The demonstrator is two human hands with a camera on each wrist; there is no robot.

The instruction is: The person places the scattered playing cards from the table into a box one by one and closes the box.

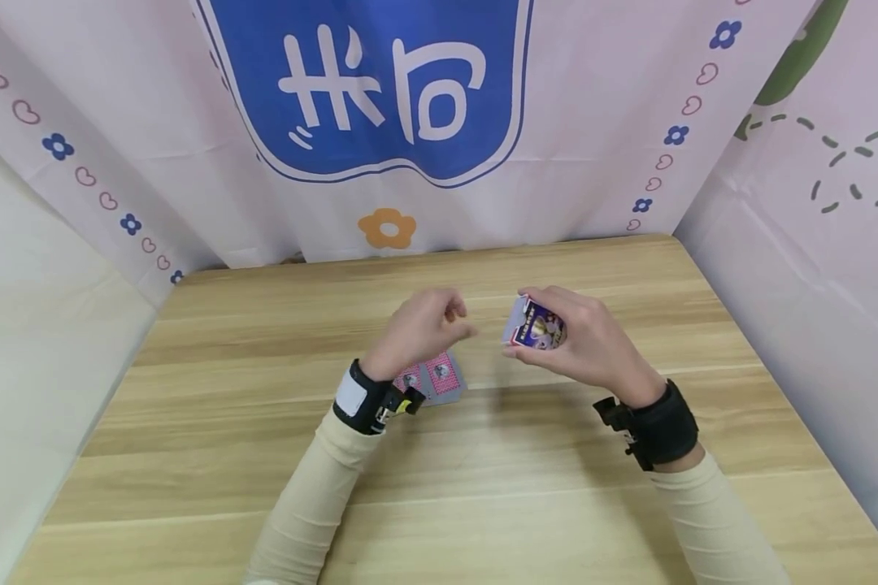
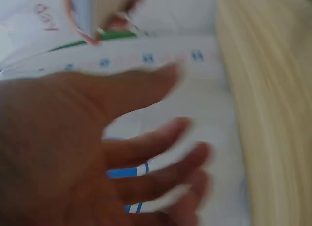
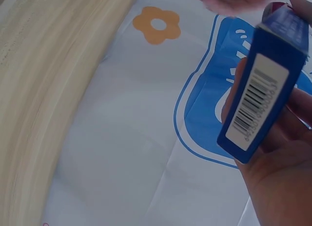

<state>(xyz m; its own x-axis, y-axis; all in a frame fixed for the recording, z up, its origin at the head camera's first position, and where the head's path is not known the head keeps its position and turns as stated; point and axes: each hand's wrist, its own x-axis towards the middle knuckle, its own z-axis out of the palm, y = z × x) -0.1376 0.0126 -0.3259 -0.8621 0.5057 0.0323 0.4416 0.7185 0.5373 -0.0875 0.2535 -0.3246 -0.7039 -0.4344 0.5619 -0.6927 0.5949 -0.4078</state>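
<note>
Hold the small, rectangular, dark-blue cardboard box (image 1: 544,327) by its narrow edges, as now pinched between right hand (image 1: 593,335) thumb and fingers above the pale wooden tabletop (image 1: 190,455), right of the empty, loose-fingered left hand (image 1: 420,329), expecting little weight and stiff but crushable walls.

The card box (image 1: 545,325) is dark blue-violet with a gold motif, its end blue with a black-and-white barcode (image 3: 257,101). The cards (image 1: 442,374) have a fine pink-red pattern inside pale borders. The table (image 1: 497,504) is streaky, honey-coloured wood. Beyond its far edge, the whitish cloth (image 1: 571,195) bears a blue shield (image 1: 369,150) and an orange flower (image 1: 371,230). Sleeves (image 1: 300,504) are cream, wrist straps (image 1: 666,426) black.
</note>
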